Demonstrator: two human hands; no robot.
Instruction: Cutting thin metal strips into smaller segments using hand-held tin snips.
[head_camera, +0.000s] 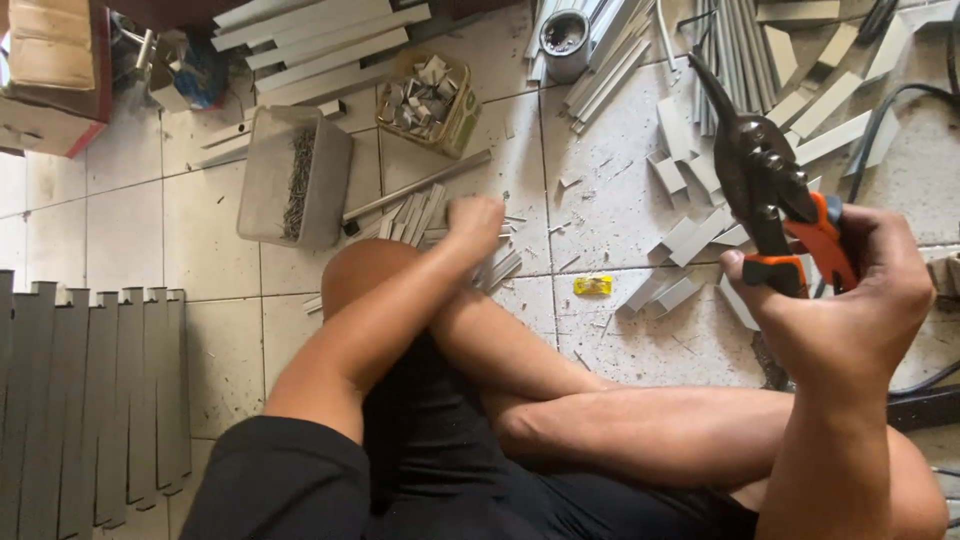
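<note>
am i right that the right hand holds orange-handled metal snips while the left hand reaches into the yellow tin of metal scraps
Not quite. The head view shows the right hand gripping the orange-handled metal snips, but the left hand reaches down to the grey metal strips lying on the tiled floor, not into the yellow tin of metal scraps, which stands farther away.

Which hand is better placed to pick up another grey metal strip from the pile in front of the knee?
Left, most likely. The left hand already reaches onto the pile of grey strips, while the right hand is full, gripping the orange-handled snips.
</note>
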